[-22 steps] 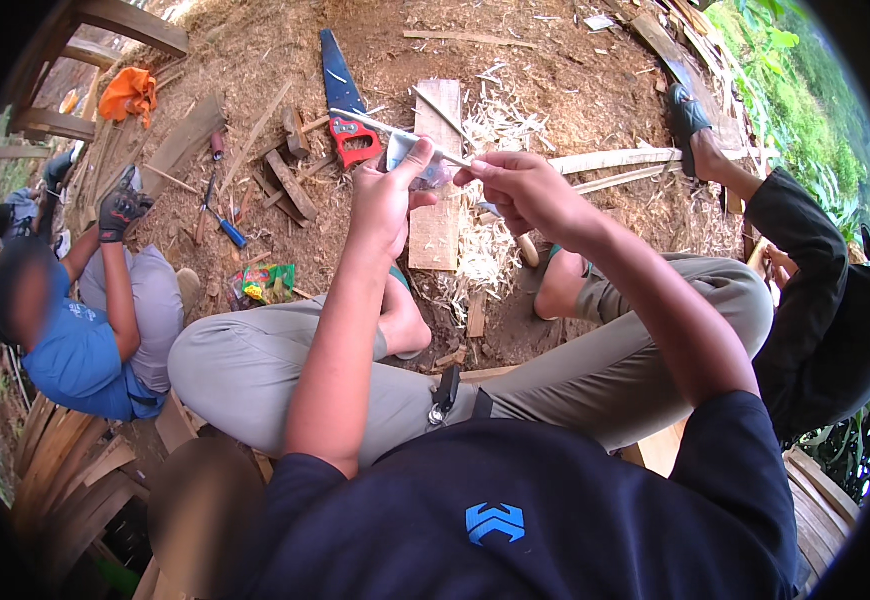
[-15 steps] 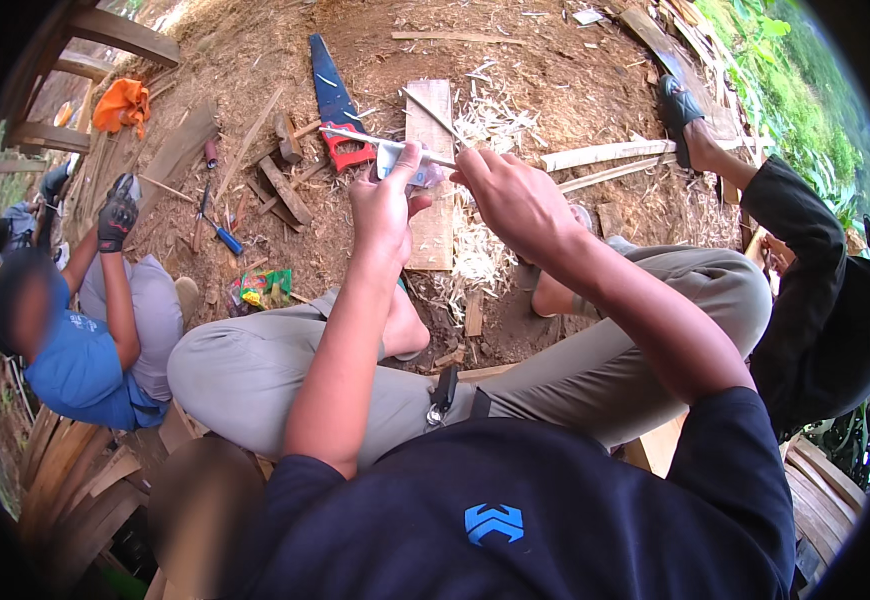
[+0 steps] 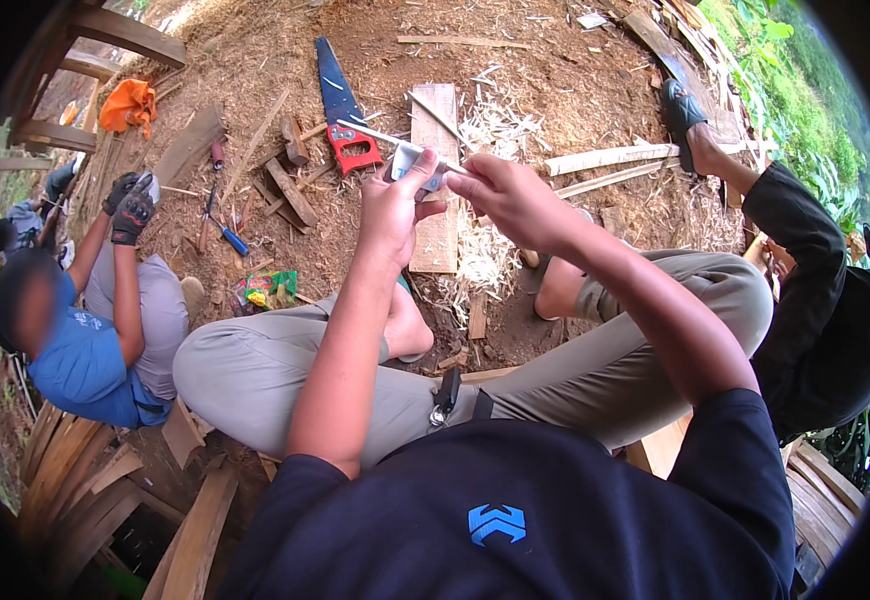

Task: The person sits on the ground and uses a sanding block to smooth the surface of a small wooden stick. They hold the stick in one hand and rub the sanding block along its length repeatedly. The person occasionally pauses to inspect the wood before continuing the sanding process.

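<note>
Both my hands are raised over a flat wooden board on the ground. A thin pale wooden stick runs between them, slightly tilted. My left hand is closed around a small whitish folded sheet, thumb on top, which wraps the stick; the kind of sheet is unclear. My right hand is closed on the stick's right end, close beside the left fingers. A handsaw with a dark blue blade and red handle lies just beyond the left hand. Another thin stick rests on the board.
Wood shavings surround the board. Screwdriver-like tools, wood blocks and a colourful packet lie left. A co-worker in a blue shirt sits left; a person in dark sleeves sits right. Planks lie right.
My right hand has shifted slightly right and down, and the stick slopes more steeply. At left, the co-worker's second gloved hand has come into sight. A blurred shape at lower left is gone.
</note>
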`<move>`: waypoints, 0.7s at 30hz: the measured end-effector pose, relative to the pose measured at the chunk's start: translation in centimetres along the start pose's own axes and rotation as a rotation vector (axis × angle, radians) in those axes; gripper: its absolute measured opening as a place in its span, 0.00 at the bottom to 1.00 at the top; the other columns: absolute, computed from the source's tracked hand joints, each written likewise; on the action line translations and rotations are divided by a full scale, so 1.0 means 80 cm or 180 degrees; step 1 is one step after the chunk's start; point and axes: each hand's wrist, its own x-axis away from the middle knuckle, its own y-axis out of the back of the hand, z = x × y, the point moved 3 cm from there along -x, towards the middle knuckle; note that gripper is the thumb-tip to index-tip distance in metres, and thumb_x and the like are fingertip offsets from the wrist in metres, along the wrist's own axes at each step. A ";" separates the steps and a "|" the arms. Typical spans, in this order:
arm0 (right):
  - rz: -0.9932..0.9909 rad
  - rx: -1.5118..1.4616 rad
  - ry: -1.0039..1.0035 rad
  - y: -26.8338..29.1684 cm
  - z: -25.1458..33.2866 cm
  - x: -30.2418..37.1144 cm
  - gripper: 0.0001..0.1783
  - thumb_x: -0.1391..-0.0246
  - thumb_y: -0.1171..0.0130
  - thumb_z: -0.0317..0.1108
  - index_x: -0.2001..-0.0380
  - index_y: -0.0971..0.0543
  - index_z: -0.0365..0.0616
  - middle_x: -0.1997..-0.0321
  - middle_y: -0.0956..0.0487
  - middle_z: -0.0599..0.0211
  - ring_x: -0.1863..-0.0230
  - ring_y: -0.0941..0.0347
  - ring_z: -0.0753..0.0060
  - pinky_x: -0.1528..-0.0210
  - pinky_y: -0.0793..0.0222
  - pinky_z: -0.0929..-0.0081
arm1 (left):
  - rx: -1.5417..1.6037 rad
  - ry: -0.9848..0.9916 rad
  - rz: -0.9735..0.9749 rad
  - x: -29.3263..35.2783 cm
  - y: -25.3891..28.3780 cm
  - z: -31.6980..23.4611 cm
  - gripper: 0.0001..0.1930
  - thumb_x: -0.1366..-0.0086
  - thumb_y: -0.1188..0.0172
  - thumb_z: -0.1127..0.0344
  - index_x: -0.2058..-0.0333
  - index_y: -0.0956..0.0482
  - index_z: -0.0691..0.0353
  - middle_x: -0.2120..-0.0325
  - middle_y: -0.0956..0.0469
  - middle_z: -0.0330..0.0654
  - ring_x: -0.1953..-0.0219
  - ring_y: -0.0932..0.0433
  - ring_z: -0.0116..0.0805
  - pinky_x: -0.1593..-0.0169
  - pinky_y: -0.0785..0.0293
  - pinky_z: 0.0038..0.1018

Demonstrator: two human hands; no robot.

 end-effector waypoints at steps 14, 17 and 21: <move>0.0542 -0.2147 -0.1067 0.000 -0.016 -0.003 0.13 0.33 0.54 0.41 0.66 0.26 0.46 0.86 0.41 0.79 0.87 0.44 0.79 0.85 0.47 0.76 | -0.0258 -0.0103 0.0263 0.002 -0.005 -0.002 0.11 0.35 0.39 0.59 0.60 0.20 0.59 0.67 0.18 0.36 0.69 0.21 0.21 0.74 0.28 0.16; -0.0924 0.0949 0.0811 -0.005 -0.007 0.002 0.11 0.35 0.52 0.39 0.64 0.26 0.44 0.81 0.27 0.63 0.81 0.27 0.58 0.79 0.34 0.64 | -0.0189 -0.0101 -0.0223 0.005 -0.010 -0.001 0.10 0.35 0.38 0.59 0.62 0.20 0.57 0.69 0.19 0.34 0.70 0.22 0.20 0.75 0.29 0.16; -0.0878 0.1573 0.0907 -0.005 -0.004 0.009 0.10 0.37 0.49 0.38 0.63 0.26 0.42 0.71 0.21 0.52 0.71 0.23 0.47 0.70 0.29 0.57 | -0.0061 -0.0066 -0.0356 0.007 -0.006 0.001 0.13 0.37 0.36 0.61 0.57 0.20 0.62 0.69 0.19 0.38 0.69 0.18 0.25 0.75 0.25 0.18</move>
